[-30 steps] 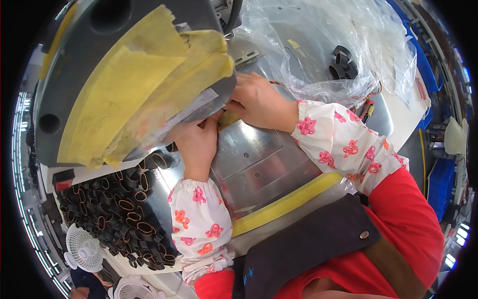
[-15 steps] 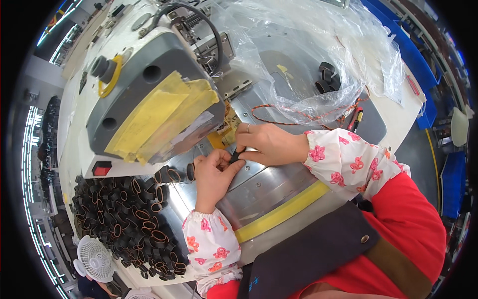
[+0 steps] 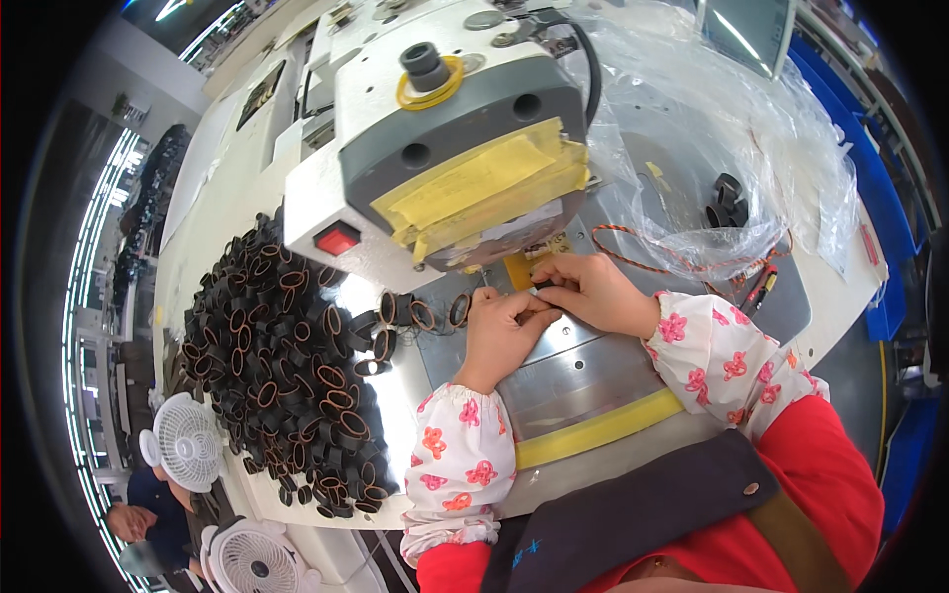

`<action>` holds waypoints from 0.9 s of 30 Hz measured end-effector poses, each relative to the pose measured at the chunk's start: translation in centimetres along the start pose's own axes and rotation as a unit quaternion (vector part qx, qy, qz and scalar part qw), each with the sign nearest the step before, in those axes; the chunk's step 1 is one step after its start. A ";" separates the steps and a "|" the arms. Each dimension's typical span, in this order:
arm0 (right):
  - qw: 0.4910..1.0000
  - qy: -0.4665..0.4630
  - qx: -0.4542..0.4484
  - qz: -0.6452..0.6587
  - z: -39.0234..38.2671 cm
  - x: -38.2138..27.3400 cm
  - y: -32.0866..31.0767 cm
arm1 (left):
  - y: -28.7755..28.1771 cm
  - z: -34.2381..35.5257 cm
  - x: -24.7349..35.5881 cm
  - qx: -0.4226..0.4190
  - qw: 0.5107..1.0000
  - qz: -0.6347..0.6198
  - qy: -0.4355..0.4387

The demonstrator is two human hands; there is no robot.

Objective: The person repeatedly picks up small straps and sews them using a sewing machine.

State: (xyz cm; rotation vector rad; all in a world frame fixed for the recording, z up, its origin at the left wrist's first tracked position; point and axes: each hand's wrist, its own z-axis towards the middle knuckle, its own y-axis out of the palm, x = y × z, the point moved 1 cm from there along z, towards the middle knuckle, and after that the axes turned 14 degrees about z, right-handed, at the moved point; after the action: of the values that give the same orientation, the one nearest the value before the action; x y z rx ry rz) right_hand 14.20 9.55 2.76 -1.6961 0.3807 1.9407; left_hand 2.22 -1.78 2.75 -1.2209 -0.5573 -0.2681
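My left hand (image 3: 502, 339) and my right hand (image 3: 601, 295) meet in front of a sewing machine's head (image 3: 465, 148). Both sets of fingers are closed in a pinch around a small black fabric loop (image 3: 543, 285), mostly hidden by the fingertips. The loop is held just above the metal machine bed (image 3: 563, 381), close to the yellow-taped needle area. Left of my left hand, a few black loops with brown edges (image 3: 422, 314) trail in a row from the machine, seemingly joined by thread.
A large pile of black loops (image 3: 287, 366) covers the table on the left. Clear plastic sheeting (image 3: 682, 109), a few black loops (image 3: 727, 203), an orange cord (image 3: 633, 259) and pens (image 3: 759, 290) lie right. White fans (image 3: 188, 442) and another person (image 3: 148, 514) are lower left.
The view has shifted, so the machine and the pile appear farther right. My hands stay together at the black loop, with the left fingers now flatter and closer to the right hand.
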 end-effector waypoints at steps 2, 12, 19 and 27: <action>0.998 0.013 -0.019 0.055 0.0 -0.1 -0.2 | -0.5 0.2 0.2 0.008 0.998 -0.050 -0.029; 0.964 -0.130 -0.226 -0.060 -3.7 -3.7 0.9 | 0.4 1.0 -0.3 0.068 0.994 -0.076 0.042; 0.977 -0.155 -0.119 -0.089 0.7 -0.6 -2.3 | 0.0 0.8 -1.1 0.068 0.996 0.047 -0.021; 0.986 -0.153 -0.004 -0.061 1.3 0.7 -1.9 | 0.3 1.4 -1.3 -0.002 0.990 0.005 -0.142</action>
State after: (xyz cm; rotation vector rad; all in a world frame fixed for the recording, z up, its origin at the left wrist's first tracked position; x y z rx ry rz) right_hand 14.09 11.94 2.51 -1.3615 0.1503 2.0679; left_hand 0.89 -0.49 2.15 -1.2741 -0.7964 -0.0863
